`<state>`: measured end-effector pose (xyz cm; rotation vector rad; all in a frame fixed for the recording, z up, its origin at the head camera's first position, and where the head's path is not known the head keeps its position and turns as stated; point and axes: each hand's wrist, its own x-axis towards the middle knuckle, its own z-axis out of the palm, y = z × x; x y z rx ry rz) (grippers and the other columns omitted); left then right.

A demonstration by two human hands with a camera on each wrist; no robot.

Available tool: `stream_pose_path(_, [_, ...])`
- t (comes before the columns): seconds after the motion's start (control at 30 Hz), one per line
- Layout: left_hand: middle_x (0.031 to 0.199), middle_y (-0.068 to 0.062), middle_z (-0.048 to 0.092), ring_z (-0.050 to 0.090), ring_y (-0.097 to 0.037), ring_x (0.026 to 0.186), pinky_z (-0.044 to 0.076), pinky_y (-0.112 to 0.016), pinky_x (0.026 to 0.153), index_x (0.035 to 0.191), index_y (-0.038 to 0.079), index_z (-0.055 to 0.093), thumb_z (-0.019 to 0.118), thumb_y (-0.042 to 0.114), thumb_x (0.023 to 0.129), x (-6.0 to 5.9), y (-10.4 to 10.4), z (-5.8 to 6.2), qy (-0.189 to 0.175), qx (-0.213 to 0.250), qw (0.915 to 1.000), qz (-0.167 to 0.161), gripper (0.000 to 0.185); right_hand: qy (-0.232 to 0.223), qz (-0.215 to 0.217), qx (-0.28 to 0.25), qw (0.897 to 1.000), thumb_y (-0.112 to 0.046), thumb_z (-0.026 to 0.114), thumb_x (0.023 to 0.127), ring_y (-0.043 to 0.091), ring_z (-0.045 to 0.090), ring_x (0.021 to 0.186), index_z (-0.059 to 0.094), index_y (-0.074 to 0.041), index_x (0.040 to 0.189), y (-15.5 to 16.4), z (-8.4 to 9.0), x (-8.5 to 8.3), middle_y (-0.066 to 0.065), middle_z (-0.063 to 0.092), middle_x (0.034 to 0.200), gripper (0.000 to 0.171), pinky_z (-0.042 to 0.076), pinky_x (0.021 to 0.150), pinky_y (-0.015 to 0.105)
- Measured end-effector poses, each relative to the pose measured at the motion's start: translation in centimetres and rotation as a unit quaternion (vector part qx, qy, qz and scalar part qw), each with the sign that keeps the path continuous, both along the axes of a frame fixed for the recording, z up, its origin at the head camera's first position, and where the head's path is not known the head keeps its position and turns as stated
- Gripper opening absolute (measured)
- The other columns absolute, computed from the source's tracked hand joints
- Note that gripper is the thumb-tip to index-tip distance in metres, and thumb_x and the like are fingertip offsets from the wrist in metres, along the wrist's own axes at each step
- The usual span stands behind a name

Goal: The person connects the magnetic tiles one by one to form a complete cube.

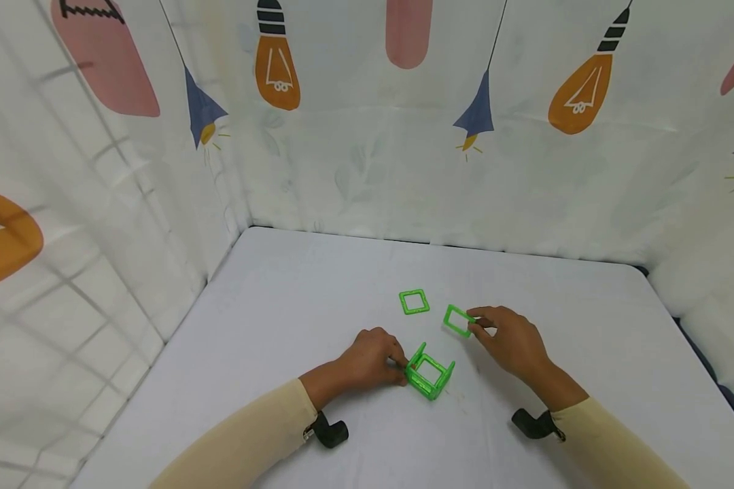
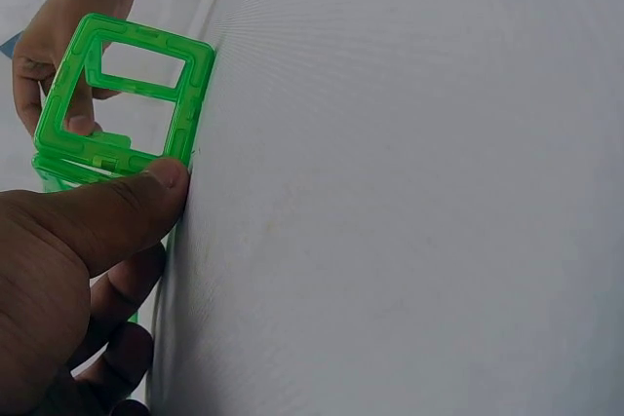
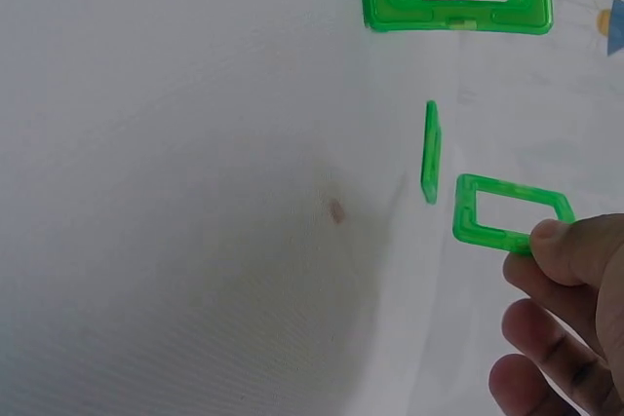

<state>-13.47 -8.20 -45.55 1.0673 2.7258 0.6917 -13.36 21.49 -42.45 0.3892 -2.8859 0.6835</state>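
Several green square frame tiles are joined into a partly built box point(image 1: 425, 387) on the white table. My left hand point(image 1: 373, 356) pinches this box at its left side; in the left wrist view the thumb point(image 2: 146, 192) lies against a lower corner of it. Farther right, my right hand point(image 1: 514, 339) pinches a single green square tile point(image 1: 450, 322) by its edge, between thumb and fingers. In the right wrist view that held tile point(image 3: 466, 211) is tilted. One more loose green tile point(image 1: 414, 311) lies flat on the table beyond both hands.
The white table point(image 1: 281, 292) has fabric walls point(image 1: 367, 176) printed with lamps and bulbs behind it and on its left. A black wrist camera point(image 1: 330, 431) sits on the left wrist, another black camera point(image 1: 533, 424) on the right. A small brown mark point(image 3: 336, 210) shows on the tabletop.
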Motion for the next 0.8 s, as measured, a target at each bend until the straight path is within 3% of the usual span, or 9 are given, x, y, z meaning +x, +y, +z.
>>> stream_pose_path(0.37, [0.101, 0.017, 0.071, 0.055, -0.008, 0.099, 0.043, -0.033, 0.086, 0.101, 0.022, 0.084, 0.090, 0.031, 0.079, 0.0, 0.1, 0.1, -0.006, 0.004, 1.0000, 0.003, 0.024, 0.007, 0.010, -0.005, 1.000, -0.019, 0.079, 0.091, 0.024, 0.072, 0.092, 0.075, -0.016, 0.119, -0.5, -0.2, 1.5, 0.001, 0.074, 0.099, 0.029, 0.053, 0.063, 0.035])
stream_pose_path(0.63, [0.101, 0.016, 0.071, 0.055, -0.008, 0.098, 0.043, -0.033, 0.086, 0.101, 0.021, 0.084, 0.090, 0.030, 0.079, 0.1, 0.0, 0.1, -0.006, 0.005, 1.0000, 0.004, 0.024, -0.028, 0.007, -0.009, 1.000, -0.018, 0.080, 0.090, 0.023, 0.072, 0.094, 0.075, -0.016, 0.120, -1.2, -0.3, 2.3, -0.001, 0.074, 0.101, 0.030, 0.052, 0.064, 0.034])
stream_pose_path(0.8, [0.100, 0.017, 0.072, 0.055, -0.007, 0.098, 0.042, -0.032, 0.085, 0.100, 0.022, 0.084, 0.090, 0.029, 0.079, 0.1, 0.0, 0.1, -0.001, 0.008, 1.0000, 0.000, 0.023, -0.001, 0.019, -0.009, 1.000, -0.016, 0.082, 0.088, 0.023, 0.073, 0.092, 0.075, -0.016, 0.117, -1.5, -0.6, 2.5, -0.001, 0.075, 0.098, 0.030, 0.055, 0.068, 0.039])
